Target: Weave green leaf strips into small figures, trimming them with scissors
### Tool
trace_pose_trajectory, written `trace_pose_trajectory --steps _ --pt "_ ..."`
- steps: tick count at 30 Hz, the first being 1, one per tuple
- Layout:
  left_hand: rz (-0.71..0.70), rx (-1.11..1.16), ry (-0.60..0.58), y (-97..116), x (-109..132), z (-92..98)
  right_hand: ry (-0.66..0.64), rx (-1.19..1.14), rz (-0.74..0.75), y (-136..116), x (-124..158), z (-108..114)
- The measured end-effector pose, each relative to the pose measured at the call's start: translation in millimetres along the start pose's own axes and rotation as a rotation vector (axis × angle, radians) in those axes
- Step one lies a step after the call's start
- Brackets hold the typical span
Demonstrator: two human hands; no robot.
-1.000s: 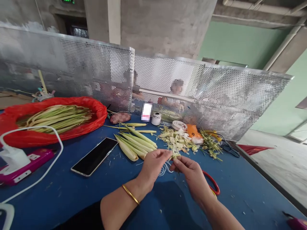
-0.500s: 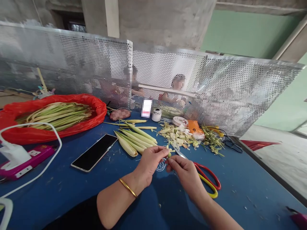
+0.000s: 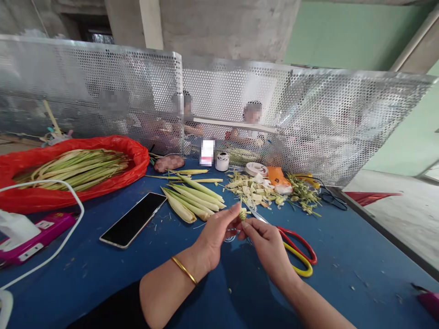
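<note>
Over a blue table (image 3: 137, 278), a worker's right hand (image 3: 262, 233) pinches a small green woven piece (image 3: 243, 214) between thumb and finger, while the left hand (image 3: 217, 233) sits right beside it, thumb raised and fingers curled, though from here I cannot tell whether they grip it. Scissors (image 3: 313, 256) with red and yellow handles lie beside the right hand, pale leaves (image 3: 195, 201) and a phone (image 3: 133, 220) to the left, and a heap of scraps (image 3: 254, 189) just beyond the piece.
</note>
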State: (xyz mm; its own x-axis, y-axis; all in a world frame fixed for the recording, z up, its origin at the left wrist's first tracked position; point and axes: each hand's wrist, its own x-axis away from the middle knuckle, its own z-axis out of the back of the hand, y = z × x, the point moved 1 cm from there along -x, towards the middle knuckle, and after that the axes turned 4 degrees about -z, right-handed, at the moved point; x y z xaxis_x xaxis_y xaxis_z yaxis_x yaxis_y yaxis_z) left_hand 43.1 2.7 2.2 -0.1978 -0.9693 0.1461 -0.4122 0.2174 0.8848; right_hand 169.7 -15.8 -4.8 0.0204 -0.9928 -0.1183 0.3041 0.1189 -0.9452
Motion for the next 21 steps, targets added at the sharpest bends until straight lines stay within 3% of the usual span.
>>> trace_pose_trajectory --steps 3,9,15,21 --pt "-0.026 -0.071 -0.004 -1.1 -0.7 0.1 -0.038 -0.007 0.01 -0.5 0.2 -1.1" --pt "-0.034 0.002 0.03 1.0 -5.9 4.7 -0.069 -0.242 -0.104 -4.0 0.5 -1.9" --pt "0.038 -0.054 0.015 1.2 -5.8 5.3 -0.056 -0.251 -0.102 -1.9 -0.2 -4.8" --pt "-0.037 -0.031 0.067 -2.7 -7.4 5.1 -0.046 -0.189 -0.06 1.1 1.1 -6.9"
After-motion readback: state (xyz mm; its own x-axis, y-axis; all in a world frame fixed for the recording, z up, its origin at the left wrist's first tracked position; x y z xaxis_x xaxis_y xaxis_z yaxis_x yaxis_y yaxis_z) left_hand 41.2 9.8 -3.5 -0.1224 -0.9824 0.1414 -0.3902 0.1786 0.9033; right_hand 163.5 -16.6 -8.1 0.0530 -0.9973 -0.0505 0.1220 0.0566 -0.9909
